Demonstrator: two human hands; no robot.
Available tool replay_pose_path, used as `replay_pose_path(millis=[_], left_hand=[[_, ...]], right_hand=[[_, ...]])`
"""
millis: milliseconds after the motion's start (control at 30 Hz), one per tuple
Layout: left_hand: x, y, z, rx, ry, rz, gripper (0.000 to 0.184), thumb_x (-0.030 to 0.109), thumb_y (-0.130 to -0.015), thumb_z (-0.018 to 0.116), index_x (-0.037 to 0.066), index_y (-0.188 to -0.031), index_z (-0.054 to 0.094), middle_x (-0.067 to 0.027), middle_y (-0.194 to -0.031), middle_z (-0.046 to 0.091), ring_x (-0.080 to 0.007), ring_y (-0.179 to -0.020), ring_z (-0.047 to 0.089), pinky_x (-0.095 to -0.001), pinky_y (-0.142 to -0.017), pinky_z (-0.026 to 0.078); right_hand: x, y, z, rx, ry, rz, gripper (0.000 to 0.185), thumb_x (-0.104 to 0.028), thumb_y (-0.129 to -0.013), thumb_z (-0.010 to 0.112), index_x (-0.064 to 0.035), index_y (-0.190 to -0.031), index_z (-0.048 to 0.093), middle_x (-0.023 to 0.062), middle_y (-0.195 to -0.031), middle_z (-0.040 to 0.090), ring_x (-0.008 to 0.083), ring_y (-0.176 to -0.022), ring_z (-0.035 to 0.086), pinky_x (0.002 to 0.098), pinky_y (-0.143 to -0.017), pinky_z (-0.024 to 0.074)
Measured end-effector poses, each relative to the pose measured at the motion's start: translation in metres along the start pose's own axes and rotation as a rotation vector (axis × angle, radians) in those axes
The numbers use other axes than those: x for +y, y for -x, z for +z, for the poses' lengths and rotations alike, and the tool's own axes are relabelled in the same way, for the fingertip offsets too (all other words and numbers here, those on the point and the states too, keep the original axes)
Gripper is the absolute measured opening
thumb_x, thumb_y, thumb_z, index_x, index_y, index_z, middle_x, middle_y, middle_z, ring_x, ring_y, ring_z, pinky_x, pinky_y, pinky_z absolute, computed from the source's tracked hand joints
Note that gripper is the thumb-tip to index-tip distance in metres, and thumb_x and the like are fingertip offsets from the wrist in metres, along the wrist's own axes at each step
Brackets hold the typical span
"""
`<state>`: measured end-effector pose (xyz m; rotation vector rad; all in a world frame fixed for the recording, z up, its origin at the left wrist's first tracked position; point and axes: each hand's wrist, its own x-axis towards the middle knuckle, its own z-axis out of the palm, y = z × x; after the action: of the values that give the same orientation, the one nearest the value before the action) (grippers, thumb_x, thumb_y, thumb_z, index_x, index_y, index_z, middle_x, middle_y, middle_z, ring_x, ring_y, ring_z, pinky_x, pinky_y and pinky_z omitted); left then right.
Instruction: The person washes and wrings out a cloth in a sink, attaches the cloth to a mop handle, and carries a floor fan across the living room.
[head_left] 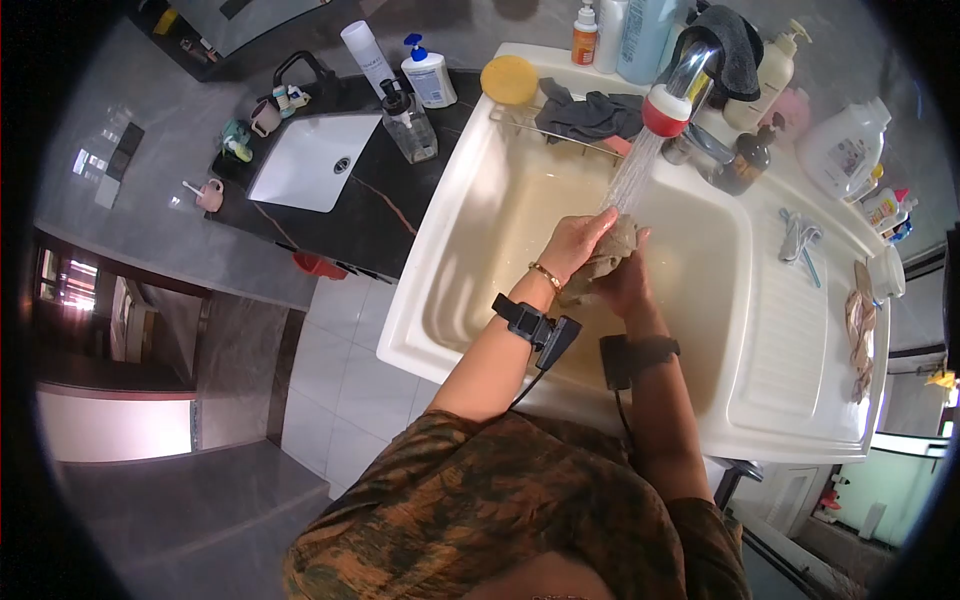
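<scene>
Two-handed grip over the basin (408, 310): the left hand (573, 250) and the right hand (630, 285) hold a bunched, wet, tan cloth (612, 252) between them, both closed on it, though the right fingers are partly hidden. The cloth is above the middle of the basin, where the water stream (637, 172) appears to meet its upper end beside the left fingertips. The step in hand reads as rinsing; it is probably best served by opening the folds, turning each face into the stream, and squeezing between passes. Low in the basin, the wrist devices, left (540, 328) and right (638, 362), would be better held clear of the splash, and their cords out of what looks like cloudy water (490, 235). Open room lies within the basin on both sides of the hands, somewhat more toward its left wall. At the basin's back, the spray head (667, 110) limits upward movement, and a wire rack (550, 132) bearing dark cloths (592, 116) limits reach toward the back left. Right of the basin lies a ribbed drainboard (775, 330); beyond its left rim, a black desk (375, 187) carries bottles.
</scene>
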<state>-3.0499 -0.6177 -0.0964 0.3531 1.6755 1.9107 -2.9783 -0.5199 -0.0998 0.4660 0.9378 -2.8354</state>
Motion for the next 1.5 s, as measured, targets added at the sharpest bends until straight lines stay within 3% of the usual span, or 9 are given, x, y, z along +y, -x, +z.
replay_pose_path(millis=[233,433,633,833,1000,1100,1333,1400,1500], left_hand=[[0.001,-0.004,-0.016,0.081,-0.399,-0.231,0.059,0.057,-0.076,0.047,0.001,-0.060,0.054,-0.0007,-0.058,0.046,-0.0126,-0.054,0.042,-0.0310,-0.049,0.036],[-0.052,-0.029,-0.008,0.182,-0.033,-0.074,0.048,0.045,-0.075,0.056,-0.002,-0.082,0.058,-0.0058,-0.073,0.056,-0.0155,-0.065,0.053,-0.0274,-0.056,0.044],[-0.030,-0.013,-0.010,0.294,0.160,-0.032,0.035,0.030,-0.071,0.066,-0.001,-0.086,0.058,-0.0057,-0.078,0.057,-0.0132,-0.067,0.054,-0.0257,-0.057,0.044],[-0.022,-0.017,0.000,0.401,0.423,-0.036,0.032,0.034,-0.076,0.060,0.003,-0.078,0.060,0.0025,-0.063,0.050,-0.0088,-0.055,0.044,-0.0238,-0.051,0.037],[-0.012,-0.011,0.009,0.131,0.540,0.009,0.035,0.038,-0.080,0.053,0.003,-0.083,0.058,0.0038,-0.069,0.046,-0.0067,-0.056,0.036,-0.0226,-0.049,0.032],[-0.019,-0.012,0.001,-0.010,0.445,-0.056,0.037,0.032,-0.084,0.049,-0.001,-0.099,0.053,-0.0056,-0.093,0.056,-0.0124,-0.082,0.052,-0.0262,-0.073,0.042],[-0.033,-0.019,0.004,0.320,-0.015,0.297,0.035,0.026,-0.084,0.049,-0.004,-0.100,0.051,-0.0096,-0.093,0.056,-0.0175,-0.084,0.052,-0.0285,-0.075,0.041],[-0.041,-0.022,0.001,0.383,-0.395,0.437,0.036,0.028,-0.084,0.047,-0.005,-0.097,0.051,-0.0123,-0.089,0.057,-0.0200,-0.081,0.053,-0.0299,-0.075,0.041],[-0.035,-0.018,0.005,0.249,-0.298,0.365,0.038,0.031,-0.085,0.043,-0.006,-0.091,0.052,-0.0159,-0.082,0.057,-0.0234,-0.078,0.053,-0.0322,-0.072,0.041]], right_hand=[[0.001,-0.011,-0.022,0.014,0.224,-0.271,0.023,-0.012,-0.078,0.052,-0.0007,-0.098,0.053,0.0066,-0.088,0.059,0.0194,-0.080,0.057,0.0275,-0.068,0.0458],[0.006,-0.010,-0.025,-0.066,0.741,-0.435,0.033,0.006,-0.064,0.047,0.0030,-0.097,0.053,0.0104,-0.087,0.059,0.0175,-0.076,0.057,0.0283,-0.071,0.0462],[0.004,-0.004,-0.027,-0.067,1.154,-0.397,0.025,-0.005,-0.068,0.053,0.0037,-0.091,0.055,0.0039,-0.078,0.056,0.0105,-0.067,0.049,0.0249,-0.060,0.0412],[-0.005,-0.007,-0.017,0.280,0.464,-0.219,0.036,-0.034,-0.082,0.051,0.0002,-0.090,0.055,0.0046,-0.080,0.057,0.0128,-0.075,0.054,0.0253,-0.065,0.0433],[-0.014,-0.001,-0.009,0.271,0.313,-0.167,0.038,-0.033,-0.087,0.044,0.0011,-0.103,0.051,0.0031,-0.087,0.054,0.0091,-0.073,0.050,0.0224,-0.063,0.0422],[-0.007,-0.006,-0.010,0.109,0.336,-0.325,0.035,-0.027,-0.087,0.045,0.0007,-0.108,0.047,0.0036,-0.090,0.054,0.0087,-0.077,0.050,0.0206,-0.067,0.0419],[0.013,-0.018,-0.016,0.207,0.707,-0.754,0.028,-0.013,-0.081,0.052,0.0011,-0.104,0.048,0.0054,-0.088,0.055,0.0139,-0.075,0.050,0.0273,-0.068,0.0421],[0.013,-0.014,-0.008,0.318,0.968,-0.718,0.023,-0.014,-0.081,0.052,0.0020,-0.096,0.050,0.0084,-0.082,0.056,0.0139,-0.073,0.049,0.0288,-0.066,0.0416],[0.015,-0.022,-0.015,0.415,0.942,-0.606,0.023,-0.020,-0.082,0.050,0.0029,-0.085,0.050,0.0118,-0.073,0.054,0.0134,-0.069,0.047,0.0296,-0.064,0.0407]])
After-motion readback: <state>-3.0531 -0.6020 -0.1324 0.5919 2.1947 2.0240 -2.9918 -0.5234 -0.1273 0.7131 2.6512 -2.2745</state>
